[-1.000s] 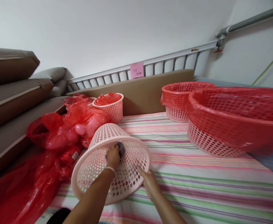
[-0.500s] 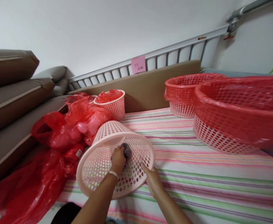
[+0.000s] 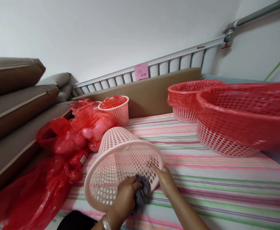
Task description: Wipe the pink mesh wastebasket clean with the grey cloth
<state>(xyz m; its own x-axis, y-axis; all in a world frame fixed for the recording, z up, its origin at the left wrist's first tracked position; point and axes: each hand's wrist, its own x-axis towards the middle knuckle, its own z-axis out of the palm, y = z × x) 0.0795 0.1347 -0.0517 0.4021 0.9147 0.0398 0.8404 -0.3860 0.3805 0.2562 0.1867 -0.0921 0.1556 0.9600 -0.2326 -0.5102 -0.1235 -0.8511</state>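
Note:
A pale pink perforated plastic basket (image 3: 117, 137) lies on its side, its open mouth facing me. My left hand (image 3: 126, 195), with a bracelet at the wrist, is closed around a fuzzy grey cloth (image 3: 142, 191) at the lower rim of the mouth. Part of the cloth is covered by the fingers. On the right side of the rim, my right hand (image 3: 165, 179) grips the basket, thumb inside the mouth and the other fingers behind the wall, mostly hidden.
Crumpled red plastic bags (image 3: 82, 131) heap up at the left, beside stacked grey-brown cushions (image 3: 18, 108). A smaller pink basket (image 3: 118, 113) stands behind. Two red-lined baskets (image 3: 185, 115) (image 3: 226, 143) stand at the right on the striped sheet (image 3: 202, 191). A radiator (image 3: 164, 67) bears a pink note (image 3: 141, 71).
My left hand has drawn the grey cloth from deeper inside the basket down to its lower rim. The right hand keeps its hold on the rim, and the basket has tilted slightly.

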